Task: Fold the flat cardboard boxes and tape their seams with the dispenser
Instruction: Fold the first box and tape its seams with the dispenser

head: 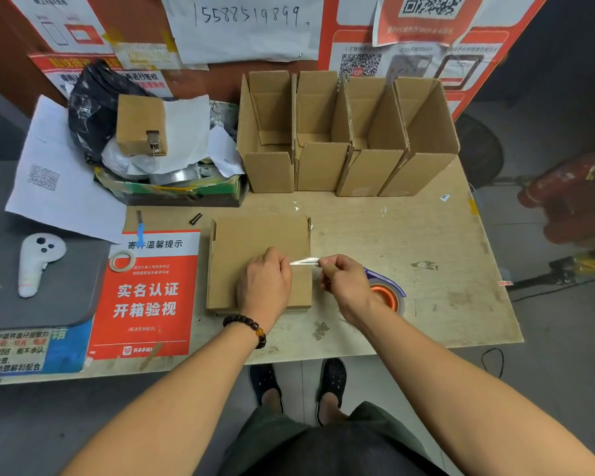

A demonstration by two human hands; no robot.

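Folded cardboard box point(255, 259) lying flat on the desk point(409, 269). Left hand point(263, 280) above the box's right half, fingers curled, pinching one end of a clear tape strip point(304, 261). Right hand point(344, 280) just off the box's right edge, pinching the strip's other end. Tape dispenser point(387, 290) right of the box, partly hidden under the right wrist. Four open boxes point(344, 149) standing in a row behind the box. Red notice point(145, 297) left of the box.
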